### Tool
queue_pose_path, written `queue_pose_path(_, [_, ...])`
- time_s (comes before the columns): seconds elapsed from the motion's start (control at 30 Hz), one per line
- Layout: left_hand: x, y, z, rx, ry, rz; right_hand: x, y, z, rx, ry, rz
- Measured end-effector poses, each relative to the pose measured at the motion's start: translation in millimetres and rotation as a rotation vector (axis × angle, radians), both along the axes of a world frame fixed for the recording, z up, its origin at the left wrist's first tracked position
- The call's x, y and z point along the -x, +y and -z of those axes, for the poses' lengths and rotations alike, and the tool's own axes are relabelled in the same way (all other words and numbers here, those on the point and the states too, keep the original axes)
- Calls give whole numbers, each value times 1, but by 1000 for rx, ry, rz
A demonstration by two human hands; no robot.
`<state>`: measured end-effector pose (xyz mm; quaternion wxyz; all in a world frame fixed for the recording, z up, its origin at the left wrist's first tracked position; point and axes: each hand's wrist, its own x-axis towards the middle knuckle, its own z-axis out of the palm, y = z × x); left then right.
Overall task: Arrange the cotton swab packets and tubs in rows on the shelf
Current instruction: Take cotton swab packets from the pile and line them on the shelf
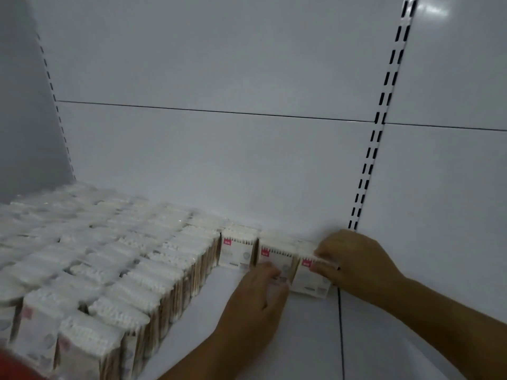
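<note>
Several rows of clear cotton swab packets (115, 272) fill the left part of the white shelf (247, 338). Along the back wall stand three more packets with pink labels. The left one (237, 252) stands free. My left hand (255, 303) touches the front of the middle packet (277, 259) with its fingertips. My right hand (354, 259) pinches the top of the rightmost packet (308, 281), which stands upright at the shelf's right end. No tubs are in view.
A slotted upright (377, 138) runs up the white back panel (219, 160) just behind my right hand. A dark seam (341, 338) divides this shelf from the neighbouring one on the right. A second slotted upright (59, 113) stands at the left.
</note>
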<state>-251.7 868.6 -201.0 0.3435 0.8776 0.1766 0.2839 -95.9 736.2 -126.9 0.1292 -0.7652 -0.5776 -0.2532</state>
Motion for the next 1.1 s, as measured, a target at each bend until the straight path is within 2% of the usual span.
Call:
queue_pose_path(0.13, [-1, 3, 3, -77, 51, 11, -1, -3, 8, -73, -34, 0])
queue_pose_path(0.33, [-2, 7, 7, -204, 201, 44, 5, -1, 18, -29, -75, 65])
queue_pose_path(0.53, [9, 2, 1, -275, 185, -23, 13, -21, 9, 163, -18, 133])
queue_pose_path(0.63, [4, -16, -24, -450, 175, -20, 9, -76, -3, 278, -37, 176])
queue_pose_path(0.73, [-27, -80, -64, -491, 156, 65, 4, -165, -18, 455, -22, 269])
queue_pose_path(0.87, [-77, -205, -95, -475, 305, 232, 11, -297, -28, 431, 54, 371])
queue_pose_path(1.0, [-115, -339, -104, -678, 361, 414, 22, -434, -33, 376, 8, 537])
queue_pose_path(1.1, [-133, -434, -104, -734, 355, 560, 33, -534, -37, 383, 28, 681])
